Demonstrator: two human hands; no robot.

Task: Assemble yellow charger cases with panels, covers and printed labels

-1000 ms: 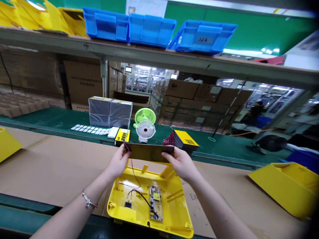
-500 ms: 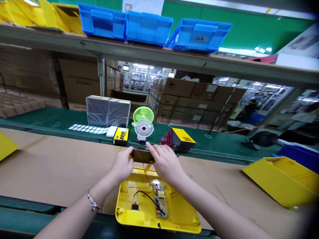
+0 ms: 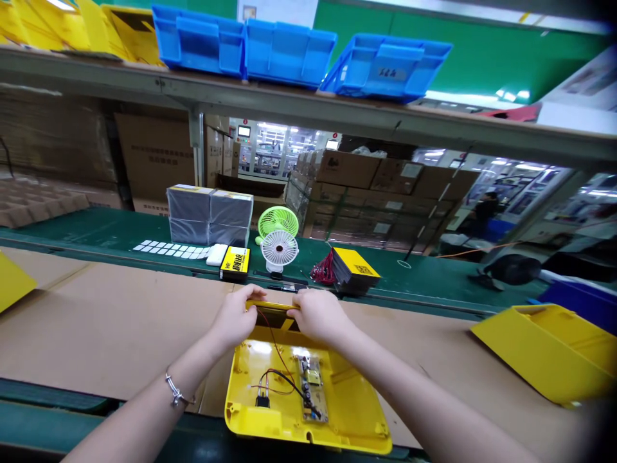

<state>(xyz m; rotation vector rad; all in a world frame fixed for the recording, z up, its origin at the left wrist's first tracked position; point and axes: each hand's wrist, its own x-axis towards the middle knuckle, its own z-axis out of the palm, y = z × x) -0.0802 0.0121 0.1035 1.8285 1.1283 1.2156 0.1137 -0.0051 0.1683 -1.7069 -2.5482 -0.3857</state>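
A yellow plastic housing [image 3: 351, 411] lies open towards me on the cardboard. Inside it are a circuit board [image 3: 312, 389], a black socket [image 3: 263, 402] and red and black wires. At the housing's far edge, my left hand [image 3: 236, 318] and my right hand [image 3: 325, 315] grip the two ends of a thin panel [image 3: 272, 316] with a yellow top edge and a dark near face. A thin red wire [image 3: 274, 344] runs from beside the panel into the housing. My fingers hide both panel ends, and I cannot tell whether its lower edge touches the housing.
Behind the hands stand a white fan [image 3: 279, 249], a green fan [image 3: 283, 220], a yellow-black box [image 3: 235, 262] and a stack of yellow-topped panels [image 3: 357, 270] with red wires. Another yellow housing [image 3: 540, 350] is at right. Blue bins [image 3: 289, 54] line the shelf above.
Both hands have tilted the panel and brought it down to the housing's far edge, so its yellow edge now shows. The red wire hangs lower, with a loop inside the housing.
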